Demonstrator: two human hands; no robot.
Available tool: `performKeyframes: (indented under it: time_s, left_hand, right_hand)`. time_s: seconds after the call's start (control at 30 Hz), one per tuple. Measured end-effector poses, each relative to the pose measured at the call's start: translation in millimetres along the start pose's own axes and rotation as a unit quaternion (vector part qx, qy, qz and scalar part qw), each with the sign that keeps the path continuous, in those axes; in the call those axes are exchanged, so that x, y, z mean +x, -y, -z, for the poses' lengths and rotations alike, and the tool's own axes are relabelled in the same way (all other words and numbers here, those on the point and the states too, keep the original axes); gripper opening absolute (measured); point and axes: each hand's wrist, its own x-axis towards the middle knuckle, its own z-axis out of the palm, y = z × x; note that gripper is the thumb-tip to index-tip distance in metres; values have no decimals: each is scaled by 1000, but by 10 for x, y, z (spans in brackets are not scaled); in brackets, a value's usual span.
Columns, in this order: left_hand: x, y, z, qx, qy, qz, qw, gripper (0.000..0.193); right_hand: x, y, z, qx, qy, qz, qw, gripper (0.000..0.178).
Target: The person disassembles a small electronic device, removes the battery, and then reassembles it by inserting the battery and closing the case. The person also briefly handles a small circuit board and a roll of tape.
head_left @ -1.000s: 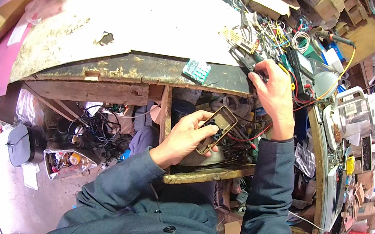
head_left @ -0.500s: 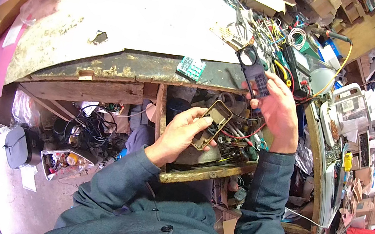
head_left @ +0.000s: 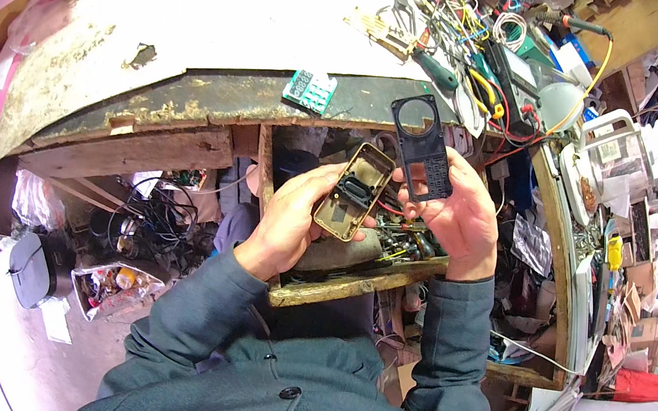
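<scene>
My left hand (head_left: 292, 215) is closed around a gold-rimmed, hollow rectangular casing half (head_left: 355, 191) with a dark part inside. In my right hand (head_left: 466, 212) is a black plastic front cover (head_left: 427, 148), which has a large round opening at its top, a grid of small holes and a window below. The two pieces are held side by side, apart, above the open drawer (head_left: 368, 285). A green circuit board (head_left: 308, 92) with a dark display and pale pads lies on the bench's front edge, beyond my left hand.
White sheeting (head_left: 232, 8) covers much of the bench (head_left: 199, 95). At the far right are a green-handled screwdriver (head_left: 435, 70), a meter (head_left: 513, 73), tangled wires and a soldering iron (head_left: 571, 23). A box of scraps (head_left: 119, 287) and a black bin (head_left: 36, 270) stand at lower left.
My right hand has come nearer and turned the black cover so its face shows flatter. My left hand has shifted slightly left and up with the casing half. The view has moved too.
</scene>
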Motion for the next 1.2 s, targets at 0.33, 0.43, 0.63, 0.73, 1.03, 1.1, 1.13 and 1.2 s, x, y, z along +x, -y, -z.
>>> performKeyframes:
  time_s: [0.33, 0.43, 0.63, 0.73, 1.03, 1.1, 1.13, 1.2]
  left_hand:
    - [10, 63, 37, 11, 8, -25, 1000, 45]
    - [11, 69, 32, 19, -8, -31, 999, 44]
    - [-5, 55, 14, 28, -1, -38, 999, 43]
    - [2, 59, 26, 42, 3, -39, 998, 44]
    - [-6, 64, 13, 50, -3, -42, 998, 43]
    - [3, 67, 18, 50, -4, -41, 998, 43]
    - [-5, 68, 25, 50, -7, -41, 998, 43]
    - [-13, 55, 19, 31, -7, -32, 999, 43]
  right_hand:
    - [-30, -187, 47, 45, 12, -11, 999, 44]
    - [-40, -228, 25, 25, -5, -18, 1000, 45]
    - [-45, -252, -14, -2, -26, -25, 999, 42]
    - [-60, -238, -48, -35, -50, -31, 998, 38]
    - [-84, -245, -133, -91, -71, -29, 993, 32]
    - [-91, -248, -146, -110, -83, -27, 990, 30]
    - [-95, -257, -159, -126, -92, -17, 988, 29]
    - [-101, -271, -191, -158, -111, 3, 981, 28]
